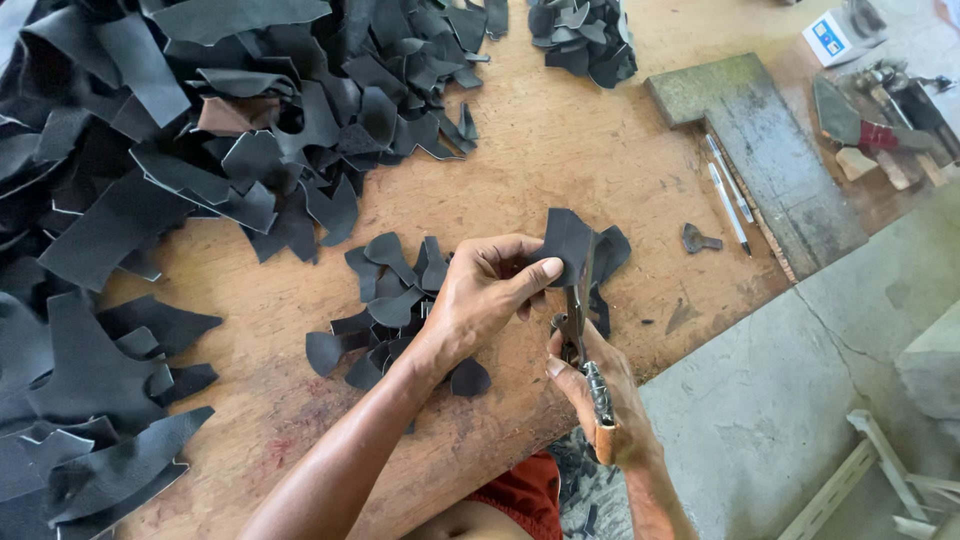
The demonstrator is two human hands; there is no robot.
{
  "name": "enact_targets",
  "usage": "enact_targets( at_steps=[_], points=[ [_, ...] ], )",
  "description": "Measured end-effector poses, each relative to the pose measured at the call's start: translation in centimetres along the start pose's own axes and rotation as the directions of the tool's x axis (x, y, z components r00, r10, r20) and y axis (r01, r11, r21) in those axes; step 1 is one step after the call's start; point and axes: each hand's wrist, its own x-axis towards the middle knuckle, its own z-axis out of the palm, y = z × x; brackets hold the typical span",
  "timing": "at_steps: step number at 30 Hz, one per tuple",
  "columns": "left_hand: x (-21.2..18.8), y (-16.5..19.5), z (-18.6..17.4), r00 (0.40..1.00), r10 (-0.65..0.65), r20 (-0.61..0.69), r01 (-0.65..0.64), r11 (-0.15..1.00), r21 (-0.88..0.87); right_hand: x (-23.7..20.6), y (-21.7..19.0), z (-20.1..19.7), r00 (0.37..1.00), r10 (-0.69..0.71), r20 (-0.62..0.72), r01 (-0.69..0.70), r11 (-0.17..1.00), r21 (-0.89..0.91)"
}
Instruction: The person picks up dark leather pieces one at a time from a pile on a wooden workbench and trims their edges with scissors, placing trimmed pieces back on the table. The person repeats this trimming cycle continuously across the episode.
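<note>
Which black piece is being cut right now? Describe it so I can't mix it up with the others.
Start at the wooden table, near its front edge by the small heap of cut pieces. The piece being cut is the only one off the table, pinched upright in the left hand, with the scissors in the right hand under it.

A worn wooden tabletop point(560, 160), scratched and stained reddish near its front edge, fills most of the view under soft, even daylight. On its right side lies a grey, weathered board point(770, 150) with two pens point(728, 190) along its edge, and beyond it a small white box point(830, 38) and a cluster of tools point(890, 120). To the right, the floor point(790, 400) is bare grey concrete with a thin crack, and a pale wooden frame point(880, 480) lies on it in the lower corner.
</note>
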Motion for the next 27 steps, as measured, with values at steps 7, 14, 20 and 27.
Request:
enact_targets(
  at_steps=[7, 14, 20, 27],
  points=[
    [-0.3, 0.3, -0.5, 1.000, 0.004, 0.009, -0.003, 0.999, -0.048, 0.3, -0.7, 0.7, 1.000, 0.009, -0.020, -0.009, 1.000, -0.007],
    [-0.4, 0.0, -0.7, 1.000, 0.010, 0.006, -0.009, 0.996, -0.087, 0.6, -0.2, 1.0, 0.998, 0.016, -0.054, -0.019, 0.998, -0.059],
    [-0.1, -0.1, -0.8, 1.000, 0.024, 0.017, -0.023, 0.997, -0.073, 0.9, 0.9, 1.3, 0.995, -0.085, -0.055, 0.089, 0.993, 0.083],
    [0.1, 0.0, -0.9, 0.998, -0.037, 0.041, 0.040, 0.996, -0.074, 0.8, 2.3, 1.4, 0.997, -0.063, -0.055, 0.069, 0.989, 0.129]
  ],
)
